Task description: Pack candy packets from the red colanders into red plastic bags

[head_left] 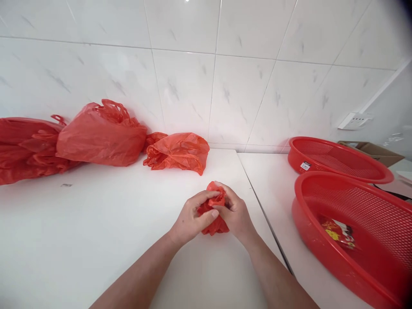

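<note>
A small red plastic bag [216,226] rests on the white table in front of me, its top bunched up. My left hand [195,213] grips the bunched plastic from the left, thumb and fingers curled round it. From the right, my right hand [234,211] pinches the same gathered top. The bag's contents are hidden by the red plastic. Just beyond my hands lies a crumpled red plastic bag [180,151], touched by neither hand.
Along the wall at left stand a full red bag [103,135] and another red bag [25,148]. At right are a near red basket [309,210] holding a printed packet [337,231], a far red basket [296,161] and a cardboard box [383,152]. A seam [267,214] divides the tables.
</note>
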`<action>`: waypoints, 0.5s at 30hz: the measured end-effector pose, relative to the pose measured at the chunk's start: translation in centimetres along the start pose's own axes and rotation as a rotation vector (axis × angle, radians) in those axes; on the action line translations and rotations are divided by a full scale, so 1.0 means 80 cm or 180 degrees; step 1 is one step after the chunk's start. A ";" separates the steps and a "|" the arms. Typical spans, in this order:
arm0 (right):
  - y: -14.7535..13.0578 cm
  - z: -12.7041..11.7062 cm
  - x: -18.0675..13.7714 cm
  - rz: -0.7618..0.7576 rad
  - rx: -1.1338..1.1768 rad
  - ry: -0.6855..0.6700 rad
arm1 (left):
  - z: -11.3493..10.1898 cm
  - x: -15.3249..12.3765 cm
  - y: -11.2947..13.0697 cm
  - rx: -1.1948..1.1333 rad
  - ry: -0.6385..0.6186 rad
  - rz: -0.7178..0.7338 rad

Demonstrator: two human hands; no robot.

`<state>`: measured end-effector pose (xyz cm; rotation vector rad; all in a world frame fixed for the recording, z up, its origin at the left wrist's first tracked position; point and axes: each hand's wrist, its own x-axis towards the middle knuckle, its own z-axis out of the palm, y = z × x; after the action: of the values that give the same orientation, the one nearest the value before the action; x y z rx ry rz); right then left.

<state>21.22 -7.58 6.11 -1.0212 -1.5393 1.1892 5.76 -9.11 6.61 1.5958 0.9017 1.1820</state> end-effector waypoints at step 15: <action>0.021 -0.013 0.006 0.0247 0.0581 0.0000 | 0.007 0.004 -0.038 0.1089 0.0719 0.0462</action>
<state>22.24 -6.57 4.70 -0.9662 -1.3735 1.3567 6.32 -8.01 3.71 1.8492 1.2011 1.3860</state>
